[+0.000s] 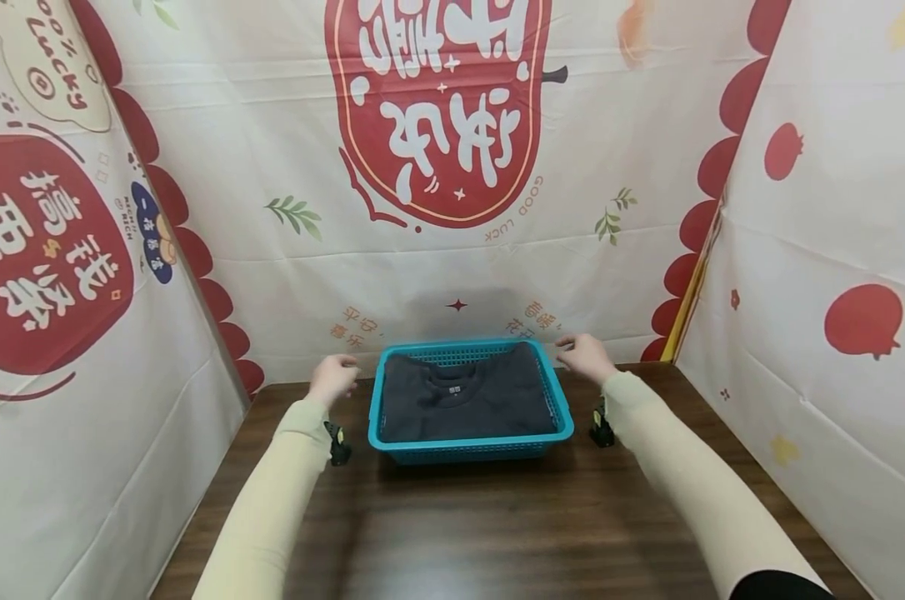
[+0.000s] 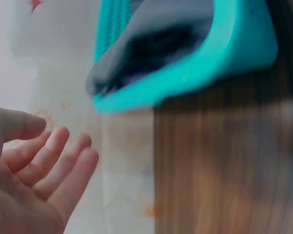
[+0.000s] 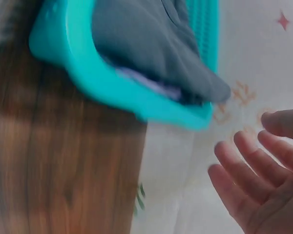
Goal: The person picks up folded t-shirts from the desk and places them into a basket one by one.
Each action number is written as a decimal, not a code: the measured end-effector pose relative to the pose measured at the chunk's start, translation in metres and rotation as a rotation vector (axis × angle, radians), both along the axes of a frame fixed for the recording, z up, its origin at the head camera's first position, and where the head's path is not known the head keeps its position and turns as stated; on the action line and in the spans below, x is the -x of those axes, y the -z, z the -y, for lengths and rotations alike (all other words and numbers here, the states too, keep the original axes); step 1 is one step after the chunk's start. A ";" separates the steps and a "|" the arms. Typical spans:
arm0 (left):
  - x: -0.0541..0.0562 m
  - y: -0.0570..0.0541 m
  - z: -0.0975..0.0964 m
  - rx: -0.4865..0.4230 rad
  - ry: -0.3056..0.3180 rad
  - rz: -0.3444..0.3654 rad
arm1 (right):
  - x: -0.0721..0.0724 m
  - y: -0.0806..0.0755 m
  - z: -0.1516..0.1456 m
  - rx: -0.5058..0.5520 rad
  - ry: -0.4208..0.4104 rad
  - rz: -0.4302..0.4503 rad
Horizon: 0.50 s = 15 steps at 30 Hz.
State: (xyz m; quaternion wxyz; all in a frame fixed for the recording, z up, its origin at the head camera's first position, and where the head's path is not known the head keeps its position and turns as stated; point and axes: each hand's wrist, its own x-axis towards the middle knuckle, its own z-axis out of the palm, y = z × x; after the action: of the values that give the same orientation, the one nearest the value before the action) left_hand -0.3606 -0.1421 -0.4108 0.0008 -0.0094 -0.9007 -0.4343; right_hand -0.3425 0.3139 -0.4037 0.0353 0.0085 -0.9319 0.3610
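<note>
A dark grey folded T-shirt [image 1: 460, 404] lies in a turquoise plastic basket [image 1: 471, 446], its neckline and small white label toward the far side. To the left of the basket hovers my left hand [image 1: 335, 379], apart from the rim and holding nothing. My right hand [image 1: 587, 358] is off the basket's right far corner, likewise without anything in it. Both wrist views show loosely bent fingers, on the left hand [image 2: 44, 170] and the right hand [image 3: 263, 175]. A strip of purple cloth [image 3: 149, 83] peeks out beneath the shirt in the right wrist view.
The basket stands on a dark wooden table [image 1: 467, 533], near its back edge. A white printed cloth [image 1: 452, 275] hangs right behind it, with more cloth walls on the left and right. Small black devices [image 1: 338, 443] are strapped at the wrists.
</note>
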 end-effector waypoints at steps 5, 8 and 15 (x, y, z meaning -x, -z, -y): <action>-0.017 -0.017 0.033 0.214 -0.041 -0.113 | -0.010 -0.004 -0.025 -0.137 -0.001 -0.073; -0.024 -0.016 0.046 0.317 -0.050 -0.169 | -0.019 0.003 -0.035 -0.190 0.002 -0.072; -0.038 0.007 0.066 0.510 -0.069 -0.200 | -0.033 0.028 -0.050 -0.259 0.043 0.001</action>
State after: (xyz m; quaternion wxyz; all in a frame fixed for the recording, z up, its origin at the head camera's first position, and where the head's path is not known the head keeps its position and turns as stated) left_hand -0.3221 -0.2084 -0.4177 0.1021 -0.0217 -0.9762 -0.1901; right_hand -0.3095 0.3643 -0.4316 0.0411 -0.0073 -0.9707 0.2366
